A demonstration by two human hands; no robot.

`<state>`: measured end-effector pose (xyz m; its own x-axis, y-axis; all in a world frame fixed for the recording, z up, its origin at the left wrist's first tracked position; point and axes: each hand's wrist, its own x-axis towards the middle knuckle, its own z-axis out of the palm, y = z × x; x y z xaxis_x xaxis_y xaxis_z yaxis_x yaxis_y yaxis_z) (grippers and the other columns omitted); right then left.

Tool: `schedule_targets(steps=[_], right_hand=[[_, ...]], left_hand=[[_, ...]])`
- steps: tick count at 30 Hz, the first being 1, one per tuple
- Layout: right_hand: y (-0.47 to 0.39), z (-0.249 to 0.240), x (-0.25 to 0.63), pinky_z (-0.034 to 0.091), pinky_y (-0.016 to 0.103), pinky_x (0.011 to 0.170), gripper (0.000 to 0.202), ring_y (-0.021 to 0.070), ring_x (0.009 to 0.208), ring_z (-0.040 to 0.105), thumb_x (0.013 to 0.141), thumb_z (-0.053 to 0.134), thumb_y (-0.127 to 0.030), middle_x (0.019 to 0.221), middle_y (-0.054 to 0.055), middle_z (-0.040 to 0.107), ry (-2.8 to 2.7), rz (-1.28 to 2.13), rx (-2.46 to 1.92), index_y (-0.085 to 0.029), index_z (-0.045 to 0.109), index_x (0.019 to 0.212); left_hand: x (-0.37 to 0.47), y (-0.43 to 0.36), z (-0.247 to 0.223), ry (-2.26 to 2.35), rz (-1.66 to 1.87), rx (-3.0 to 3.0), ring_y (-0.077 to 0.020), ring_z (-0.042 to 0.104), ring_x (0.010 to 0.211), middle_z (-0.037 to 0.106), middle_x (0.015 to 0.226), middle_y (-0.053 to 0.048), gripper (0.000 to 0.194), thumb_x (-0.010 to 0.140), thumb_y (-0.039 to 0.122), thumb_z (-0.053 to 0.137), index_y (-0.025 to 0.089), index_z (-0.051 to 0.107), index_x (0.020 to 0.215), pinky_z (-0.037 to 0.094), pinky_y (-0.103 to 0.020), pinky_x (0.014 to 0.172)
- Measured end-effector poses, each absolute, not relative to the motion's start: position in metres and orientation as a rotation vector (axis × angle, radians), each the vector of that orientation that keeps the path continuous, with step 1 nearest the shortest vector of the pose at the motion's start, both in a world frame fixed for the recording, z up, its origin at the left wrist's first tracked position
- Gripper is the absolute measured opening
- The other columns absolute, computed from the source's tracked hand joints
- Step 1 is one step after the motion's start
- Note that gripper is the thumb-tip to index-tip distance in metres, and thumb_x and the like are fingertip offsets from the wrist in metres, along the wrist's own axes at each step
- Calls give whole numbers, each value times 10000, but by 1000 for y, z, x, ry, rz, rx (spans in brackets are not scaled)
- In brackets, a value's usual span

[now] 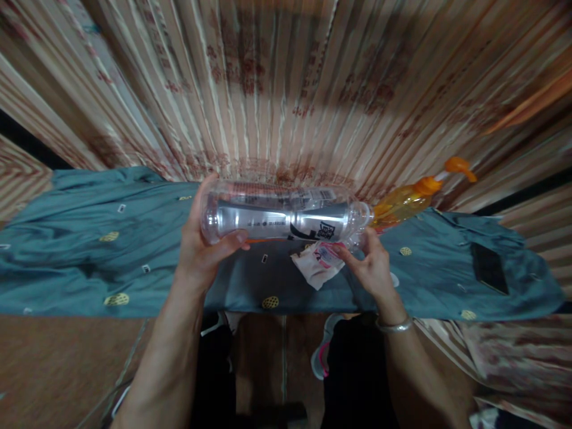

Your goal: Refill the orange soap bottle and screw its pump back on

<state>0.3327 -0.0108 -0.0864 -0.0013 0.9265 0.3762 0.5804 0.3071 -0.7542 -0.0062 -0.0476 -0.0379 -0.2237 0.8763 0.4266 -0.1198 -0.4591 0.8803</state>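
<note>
A large clear plastic bottle [277, 214] with a silver-grey label and black print lies sideways in the air above the cloth, its base to the left. My left hand [201, 247] is wrapped round the base end, thumb along the near side. At the neck end, my right hand [373, 262] is closed, thumb pressing a crumpled white wrapper [318, 266] with red print against the bottle. Its other fingers are partly hidden, so how they grip the neck cannot be made out. Just beyond that hand stands a pump bottle [400, 201] of amber liquid with an orange pump, partly covered.
A teal patterned cloth [147, 238] covers the long narrow surface. Towards its right end lies a dark phone [489, 268]. Pleated patterned curtain [268, 89] hangs close behind the far edge. Tiled floor [259, 357] shows below the near edge.
</note>
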Motion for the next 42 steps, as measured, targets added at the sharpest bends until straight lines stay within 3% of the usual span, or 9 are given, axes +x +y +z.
schedule_targets(steps=[14,21,26,32,38,42], right_hand=[[-10,-85,332,625,572,1000,669,353,1051,770,833,836,-686,1207,135,796,-1684,486,-1373,-220,680,1287],[-11,-86,332,639,534,977,638,329,1023,771,853,833,-656,1190,117,800,-1699,475,-1351,-225,678,1297],[-11,-85,331,634,528,975,650,334,1037,764,853,824,-673,1196,120,797,-1703,463,-1356,-228,675,1303],[-11,-85,331,623,539,972,657,343,1031,762,852,822,-677,1190,127,792,-1700,467,-1363,-218,676,1299],[-11,-84,331,617,556,1005,693,358,1085,761,840,827,-689,1258,148,782,-1694,458,-1378,-211,680,1319],[-11,-84,331,605,601,1052,780,385,1153,757,829,807,-734,1320,173,773,-1692,441,-1420,-198,664,1377]], left_hand=[[-6,-47,-40,957,1774,1309,-198,688,806,629,1333,-50,789,776,467,952,486,634,1498,685,-370,519],[-10,-49,-40,1081,1705,1419,-332,759,1020,648,1452,-112,864,794,462,904,454,528,1573,703,-417,589],[-8,-50,-39,1043,1718,1359,-284,740,940,643,1430,-105,861,763,419,928,453,559,1540,701,-389,556],[-6,-49,-39,1044,1746,1357,-313,740,1007,649,1404,-112,858,740,440,943,444,588,1521,695,-367,532],[-4,-49,-38,956,1754,1299,-213,683,934,631,1378,-33,778,752,412,974,504,651,1454,648,-256,515],[-7,-47,-41,948,1761,1336,-218,692,952,619,1400,-41,799,774,465,966,483,620,1494,650,-258,525]])
